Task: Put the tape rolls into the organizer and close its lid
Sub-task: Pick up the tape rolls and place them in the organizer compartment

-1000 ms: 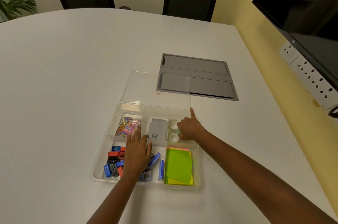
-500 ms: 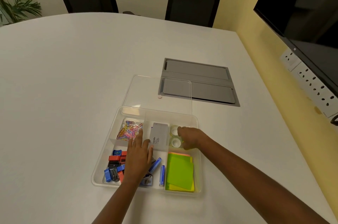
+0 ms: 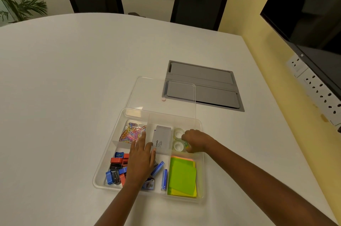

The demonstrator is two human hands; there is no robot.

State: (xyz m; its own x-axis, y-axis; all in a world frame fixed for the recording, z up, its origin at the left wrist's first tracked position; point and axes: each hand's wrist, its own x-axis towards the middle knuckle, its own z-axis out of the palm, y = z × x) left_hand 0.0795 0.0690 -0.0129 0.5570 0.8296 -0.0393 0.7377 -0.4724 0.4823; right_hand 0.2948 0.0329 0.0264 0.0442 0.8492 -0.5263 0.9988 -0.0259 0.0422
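- At the back right compartment of the organizer (image 3: 112, 150), my right hand (image 3: 196, 140) has changed since a second ago: the index finger that pointed up toward the far rim is now curled in, and the hand has dropped lower over the tape.
- Two tape rolls (image 3: 178, 139) sit in that compartment, one behind the other, both lying flat with their cores showing. A third item with green print peeks out under my right fingers; I cannot tell whether it is another roll.
- Judgement: the rolls look to be in place, so loading seems about finished and the closing step is what remains.
- Right hand: fingers bent, knuckles up, tips down beside the nearer roll. Whether they pinch anything or only press it down, I cannot tell; the hand hides its own fingertips.
- Left hand (image 3: 141, 157): flat and spread, palm down, holding nothing. It rests over the front middle compartment, fingers reaching the divider, thumb touching the near edge of the grey box (image 3: 162, 140). It has barely shifted over the last second; likely it steadies the organizer.
- Lid (image 3: 160, 94): clear, lying on the table (image 3: 73, 78) just behind the organizer, partly over the grey floor-box cover (image 3: 203, 85). Not yet on.
- Next move, as I judge it: both hands must leave the compartments before the lid can come forward.
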